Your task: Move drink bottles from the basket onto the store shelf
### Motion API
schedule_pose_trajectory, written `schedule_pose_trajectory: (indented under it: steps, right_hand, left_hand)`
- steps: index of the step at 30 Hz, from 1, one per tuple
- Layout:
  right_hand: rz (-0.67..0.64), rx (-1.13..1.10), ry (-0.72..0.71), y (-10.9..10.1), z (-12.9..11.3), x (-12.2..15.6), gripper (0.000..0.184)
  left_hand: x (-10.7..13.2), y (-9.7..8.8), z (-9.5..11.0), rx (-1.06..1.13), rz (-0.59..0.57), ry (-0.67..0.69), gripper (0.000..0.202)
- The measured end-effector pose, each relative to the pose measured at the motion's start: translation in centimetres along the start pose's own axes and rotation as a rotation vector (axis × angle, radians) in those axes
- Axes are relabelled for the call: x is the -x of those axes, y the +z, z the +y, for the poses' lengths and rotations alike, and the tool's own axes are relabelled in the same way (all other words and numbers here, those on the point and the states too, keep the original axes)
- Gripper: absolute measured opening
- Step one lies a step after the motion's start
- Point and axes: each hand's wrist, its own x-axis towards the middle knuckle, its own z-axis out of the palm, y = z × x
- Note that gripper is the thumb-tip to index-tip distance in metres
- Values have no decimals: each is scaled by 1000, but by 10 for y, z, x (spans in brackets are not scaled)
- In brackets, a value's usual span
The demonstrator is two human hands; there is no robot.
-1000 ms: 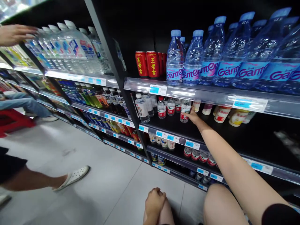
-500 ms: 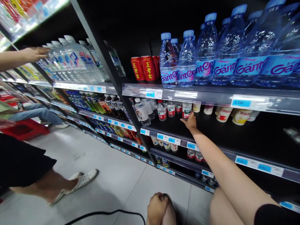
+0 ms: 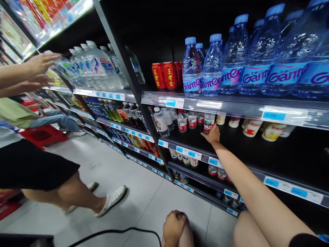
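Note:
My right hand (image 3: 212, 135) reaches onto the black middle shelf (image 3: 190, 145). Its fingers are spread, with the tips at the foot of a small water bottle (image 3: 208, 122) with a red and green label. That bottle stands upright at the end of a row of similar small bottles (image 3: 191, 120). My left hand (image 3: 174, 224) is closed in a fist and rests on my knee at the bottom of the view, with nothing visible in it.
Large blue-capped water bottles (image 3: 252, 65) and red cans (image 3: 164, 75) fill the shelf above. White drink bottles (image 3: 250, 127) stand to the right. Another person (image 3: 38, 164) in black shorts and white clogs stands at left, hands on big bottles (image 3: 97, 68). A black cable (image 3: 115, 233) lies on the floor.
My right hand has slipped off the small bottle's side to its foot, leaving it upright. The person at left has stepped closer. My left fist stays on my knee.

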Motion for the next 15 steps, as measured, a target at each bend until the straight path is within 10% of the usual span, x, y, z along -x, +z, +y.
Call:
schedule_pose_trajectory:
  steps: [15]
  right_hand:
    - [-16, -78, 59, -6, -2, -3, 77]
  left_hand:
    - [-10, 9, -9, -31, -3, 26, 40]
